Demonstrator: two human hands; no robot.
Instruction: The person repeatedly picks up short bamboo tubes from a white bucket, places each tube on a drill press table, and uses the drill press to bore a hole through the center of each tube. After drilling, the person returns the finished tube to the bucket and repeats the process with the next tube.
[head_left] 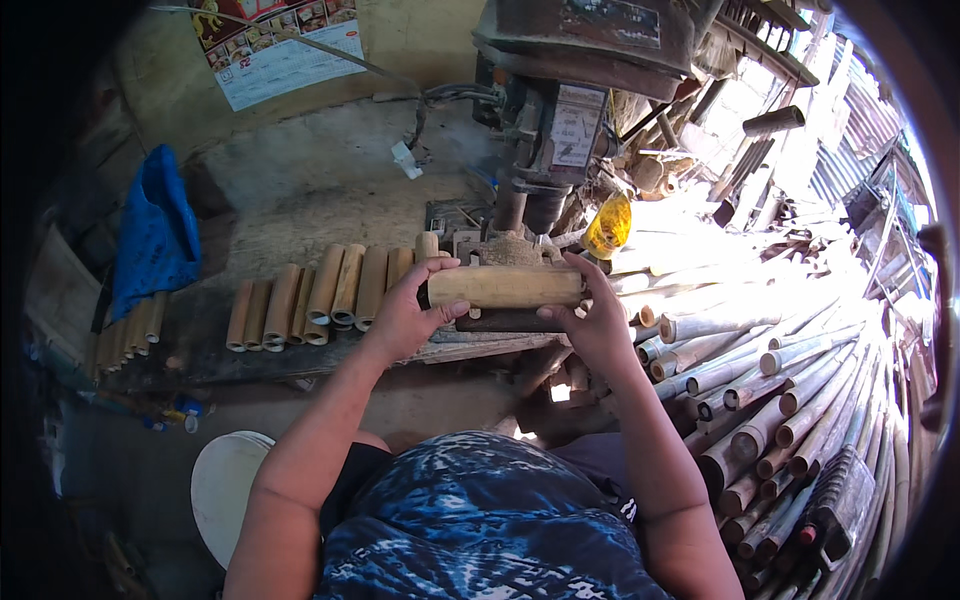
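Note:
A short bamboo tube lies level between my two hands, in front of the base of a drill press. My left hand grips its left end, thumb on the near side and fingers over the top. Around the right end closes my right hand in the same way. Just behind the tube is the machine's dusty clamp area, partly covered by the tube. A dark bar shows below the tube, between my thumbs.
Several cut bamboo pieces line the bench on the left, beside a blue bag. Long bamboo poles are heaped at right. A yellow container stands right of the machine. A white round lid or stool is at lower left.

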